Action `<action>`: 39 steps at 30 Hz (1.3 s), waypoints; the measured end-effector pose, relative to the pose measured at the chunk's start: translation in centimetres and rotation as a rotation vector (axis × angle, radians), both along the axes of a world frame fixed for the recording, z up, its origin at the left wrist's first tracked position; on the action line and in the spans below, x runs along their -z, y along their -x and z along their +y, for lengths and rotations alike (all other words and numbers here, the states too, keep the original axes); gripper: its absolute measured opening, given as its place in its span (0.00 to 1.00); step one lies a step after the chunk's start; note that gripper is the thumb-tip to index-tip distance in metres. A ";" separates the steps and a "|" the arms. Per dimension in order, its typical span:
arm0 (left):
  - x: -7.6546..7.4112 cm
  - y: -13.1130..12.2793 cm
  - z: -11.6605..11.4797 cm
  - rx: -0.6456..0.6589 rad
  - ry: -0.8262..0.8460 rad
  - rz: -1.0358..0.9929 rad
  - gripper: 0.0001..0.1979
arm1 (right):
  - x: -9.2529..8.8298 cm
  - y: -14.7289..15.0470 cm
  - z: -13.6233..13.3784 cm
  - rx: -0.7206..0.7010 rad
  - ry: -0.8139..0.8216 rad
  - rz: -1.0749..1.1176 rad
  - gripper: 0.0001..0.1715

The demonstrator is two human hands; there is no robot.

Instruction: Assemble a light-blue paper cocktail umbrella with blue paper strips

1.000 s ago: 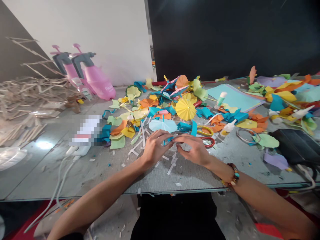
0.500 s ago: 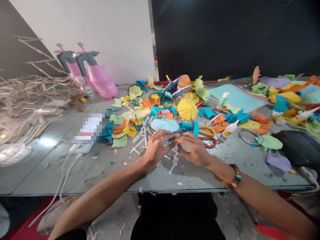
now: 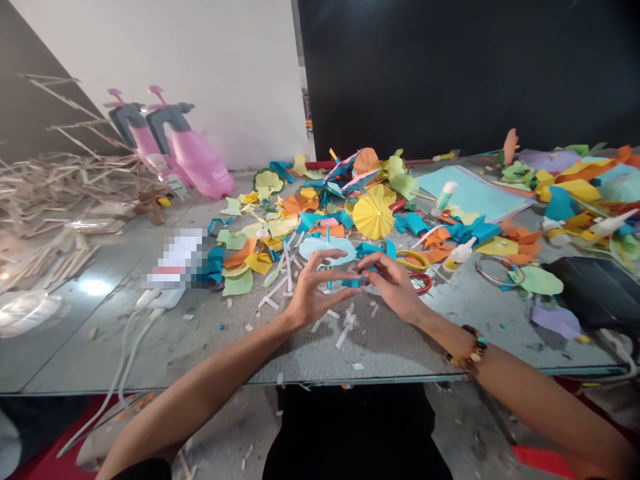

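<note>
My clock sits where my fingertips meet. The big grey flat table [image 3: 210, 360] lies under everything. Two pink plastic spray bottles [image 3: 203, 167] with grey tops stand at ten o'clock. My left hand [image 3: 306, 297] has its thumb and fingers spread apart. Blue paper shows in that gap, but I can't tell if they grip it. My right hand [image 3: 400, 290] has its fingertips pinched on something small. The pale blue round paper [image 3: 310, 247] with a blue stick is at eleven o'clock, partly behind my left fingers. A yellow round folded paper [image 3: 373, 213] is near twelve. A red loop handle [image 3: 425, 285] is at three. Thin white paper strips [image 3: 345, 331] lie at six. Smallest is the little blue paper bit [image 3: 369, 270] in my right fingertips, right at the middle.
</note>
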State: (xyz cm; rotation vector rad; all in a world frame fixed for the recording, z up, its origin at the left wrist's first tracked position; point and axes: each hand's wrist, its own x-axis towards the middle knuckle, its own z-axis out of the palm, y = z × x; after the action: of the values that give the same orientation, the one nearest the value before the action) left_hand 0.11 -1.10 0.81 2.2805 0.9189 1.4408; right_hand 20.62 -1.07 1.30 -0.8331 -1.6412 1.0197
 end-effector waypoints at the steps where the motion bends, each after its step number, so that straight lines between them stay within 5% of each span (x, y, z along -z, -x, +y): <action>1: -0.1 0.0 -0.1 0.032 0.016 -0.011 0.13 | 0.0 0.1 0.2 -0.088 0.117 0.064 0.05; 6: 0.1 -0.2 -0.1 0.169 0.144 -0.109 0.13 | -0.3 0.6 0.2 -0.355 0.410 0.273 0.10; 16: -0.1 -0.2 -0.1 0.183 0.213 -0.139 0.12 | -0.6 0.4 0.0 -0.338 0.504 0.286 0.15; 30: -1.2 1.0 0.1 0.006 -0.209 0.163 0.11 | 0.2 0.3 0.7 -0.213 0.375 0.306 0.17; 39: -1.0 0.9 0.1 -0.083 -0.300 0.252 0.11 | 0.5 0.3 0.7 -0.138 0.210 0.237 0.16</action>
State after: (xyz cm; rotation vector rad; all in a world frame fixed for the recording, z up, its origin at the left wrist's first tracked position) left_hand -0.84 -0.97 1.84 2.7236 0.9301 1.4296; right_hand 20.27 -0.39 0.80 -0.7107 -1.4213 1.3517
